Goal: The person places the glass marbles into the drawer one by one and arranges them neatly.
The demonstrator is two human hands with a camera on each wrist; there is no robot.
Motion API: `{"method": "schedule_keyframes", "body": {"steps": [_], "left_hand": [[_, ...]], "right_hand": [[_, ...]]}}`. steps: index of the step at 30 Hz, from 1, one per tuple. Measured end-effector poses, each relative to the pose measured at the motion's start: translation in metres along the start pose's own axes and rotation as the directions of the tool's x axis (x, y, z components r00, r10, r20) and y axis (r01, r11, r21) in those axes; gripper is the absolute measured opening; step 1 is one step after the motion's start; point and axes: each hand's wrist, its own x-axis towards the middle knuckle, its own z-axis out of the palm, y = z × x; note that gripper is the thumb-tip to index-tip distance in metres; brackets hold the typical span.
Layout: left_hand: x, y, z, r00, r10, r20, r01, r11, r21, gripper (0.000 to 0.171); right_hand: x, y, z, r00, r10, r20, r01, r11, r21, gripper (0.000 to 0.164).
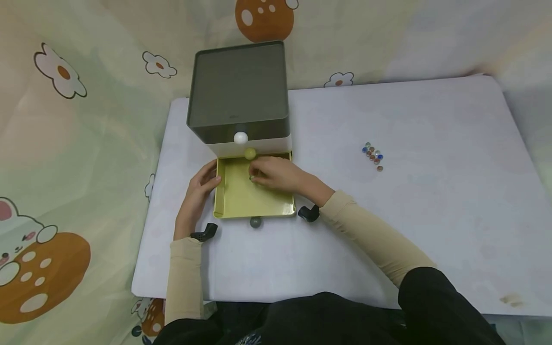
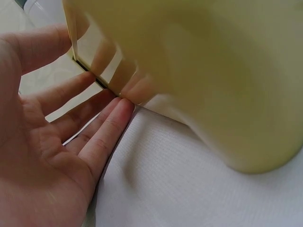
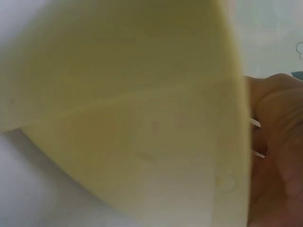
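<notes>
A yellow-green drawer (image 1: pixel 241 201) stands pulled out from the lower part of a small drawer cabinet (image 1: pixel 241 86). My left hand (image 1: pixel 199 191) is at its left side; in the left wrist view the extended fingers (image 2: pixel 106 135) touch the outer wall, the thumb against the edge. Over the drawer's inside, my right hand (image 1: pixel 278 175) pinches a small glass marble (image 1: pixel 251 178) between thumb and fingers. In the right wrist view the drawer's wall (image 3: pixel 142 156) hides most of the right hand (image 3: pixel 279 146).
Several glass marbles (image 1: pixel 372 154) lie loosely grouped on the white table (image 1: pixel 431 201) to the right. The cabinet's upper drawers have a white knob (image 1: pixel 240 138) and a yellow-green knob (image 1: pixel 250 153). A dark green knob (image 1: pixel 256 222) sticks out from the open drawer's front.
</notes>
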Motion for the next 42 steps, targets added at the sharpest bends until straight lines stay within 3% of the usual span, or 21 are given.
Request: {"method": "schedule_keyframes", "body": {"steps": [7, 15, 42], "left_hand": [[-0.001, -0.002, 0.0, 1.0, 0.0, 0.002, 0.0, 1.0, 0.006, 0.061], [0.0, -0.001, -0.002, 1.0, 0.009, -0.005, -0.009, 1.0, 0.016, 0.061], [-0.002, -0.002, 0.0, 1.0, 0.008, -0.011, -0.008, 1.0, 0.006, 0.061]], "right_hand": [[0.01, -0.002, 0.005, 0.998, 0.05, 0.043, -0.045, 0.993, -0.106, 0.017], [0.017, -0.003, 0.005, 0.994, 0.087, 0.067, -0.078, 0.988, -0.137, 0.014], [0.011, -0.002, 0.013, 0.99, 0.133, 0.035, -0.122, 0.965, -0.233, 0.007]]}}
